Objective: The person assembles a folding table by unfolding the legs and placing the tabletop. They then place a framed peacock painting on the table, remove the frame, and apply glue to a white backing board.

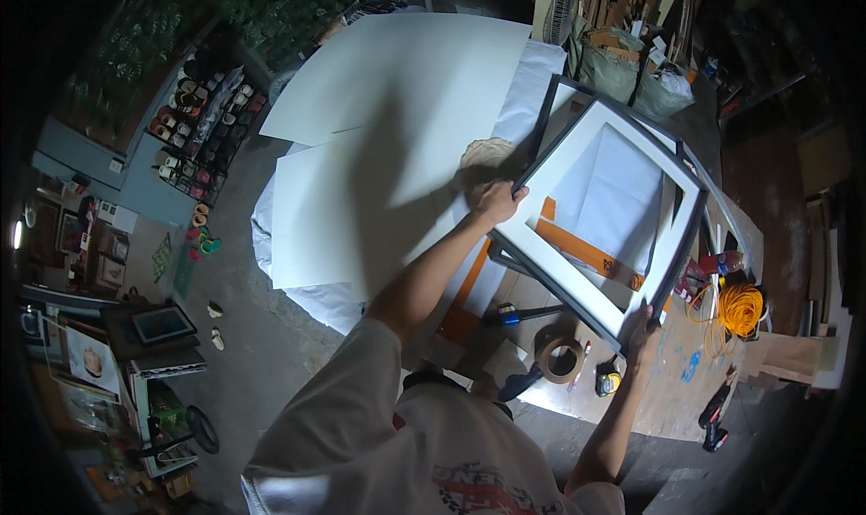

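Observation:
A black picture frame with a wide white mat point(591, 145) is held tilted above the worktable point(672, 398). My left hand point(496, 199) grips the frame's left corner. My right hand point(640, 330) grips its lower right corner. Through the mat's opening I see white sheet and an orange strip point(586, 249) on the table. A second dark frame point(552, 109) lies just behind the held one.
Large white boards point(397, 73) cover the table's left part. A tape roll point(561, 357), a tape measure point(607, 384), a blue-handled tool point(510, 315), an orange cord coil point(740, 309) and a red drill point(715, 416) lie near the front edge. Shelves with cups point(194, 127) stand far left.

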`<state>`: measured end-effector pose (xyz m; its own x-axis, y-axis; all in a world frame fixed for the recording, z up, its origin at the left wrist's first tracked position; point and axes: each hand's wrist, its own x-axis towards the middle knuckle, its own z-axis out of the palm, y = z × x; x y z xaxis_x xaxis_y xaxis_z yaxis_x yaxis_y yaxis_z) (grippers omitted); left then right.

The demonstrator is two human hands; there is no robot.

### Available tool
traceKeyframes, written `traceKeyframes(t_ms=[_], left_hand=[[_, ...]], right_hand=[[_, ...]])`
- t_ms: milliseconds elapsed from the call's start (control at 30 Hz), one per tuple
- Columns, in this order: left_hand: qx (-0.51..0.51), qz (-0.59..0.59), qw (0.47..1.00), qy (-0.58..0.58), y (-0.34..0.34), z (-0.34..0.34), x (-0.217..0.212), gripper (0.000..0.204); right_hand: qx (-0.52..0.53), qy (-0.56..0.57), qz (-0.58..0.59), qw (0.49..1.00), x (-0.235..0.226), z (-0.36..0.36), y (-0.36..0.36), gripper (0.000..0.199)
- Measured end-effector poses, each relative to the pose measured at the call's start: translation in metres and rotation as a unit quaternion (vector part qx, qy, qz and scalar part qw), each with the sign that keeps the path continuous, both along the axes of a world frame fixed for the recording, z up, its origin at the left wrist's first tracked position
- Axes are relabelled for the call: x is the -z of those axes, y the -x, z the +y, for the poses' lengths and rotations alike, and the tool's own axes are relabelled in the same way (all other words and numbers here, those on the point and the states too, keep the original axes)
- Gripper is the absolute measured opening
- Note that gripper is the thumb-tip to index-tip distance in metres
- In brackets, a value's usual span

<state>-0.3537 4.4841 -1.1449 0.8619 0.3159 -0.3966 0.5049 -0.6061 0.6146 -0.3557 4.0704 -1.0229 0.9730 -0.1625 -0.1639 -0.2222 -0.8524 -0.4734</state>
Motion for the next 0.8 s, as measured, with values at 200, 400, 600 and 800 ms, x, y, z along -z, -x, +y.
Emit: traceKeyframes(t_ms=[200,400,600,800], left_hand=[[-0.092,-0.037,0.989,0.106,0.088,0.101,-0.053,0.067],[-0.166,-0.135,0.974,0.08,0.234,0.264,-0.084,0.047],[-0.181,-0.12,0.976,-0.025,0.372,0.353,-0.049,0.043],[-0.252,0.011,0.966,-0.05,0.442,0.356,0.01,0.052]], right_hand=[[-0.05,-0.031,-0.068,0.996,-0.073,0.121,0.049,0.054],[-0.104,-0.028,-0.034,0.994,-0.117,0.295,0.122,0.047],[-0.128,-0.027,0.093,0.987,-0.029,0.394,0.171,0.06],[-0.173,-0.064,0.189,0.965,0.078,0.424,0.19,0.07]])
